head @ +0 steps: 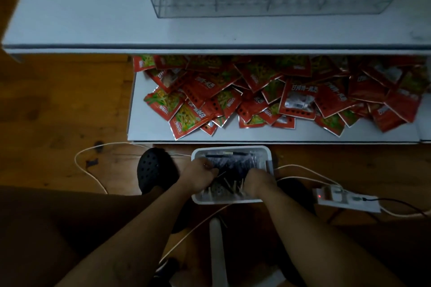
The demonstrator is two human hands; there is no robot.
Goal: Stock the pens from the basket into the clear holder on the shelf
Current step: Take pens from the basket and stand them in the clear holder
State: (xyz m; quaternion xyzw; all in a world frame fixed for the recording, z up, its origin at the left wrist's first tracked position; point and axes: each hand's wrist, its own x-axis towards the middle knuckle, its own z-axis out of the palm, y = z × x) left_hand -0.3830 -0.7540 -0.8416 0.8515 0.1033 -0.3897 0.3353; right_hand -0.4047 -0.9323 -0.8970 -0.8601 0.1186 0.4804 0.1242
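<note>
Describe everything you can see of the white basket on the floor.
The basket is white, seemingly plastic, rectangular with rounded corners and a raised rim. It sits flat on the wooden floor, just in front of the lower shelf, beside a black shoe. It is open-topped and holds dark pens lying jumbled. Both hands are inside it: the left hand curls round some pens, the right hand is sunk among them.

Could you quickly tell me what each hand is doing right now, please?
Left hand: curled round pens in the basket.
Right hand: down among the pens, fingers hidden, cannot be told.
</note>
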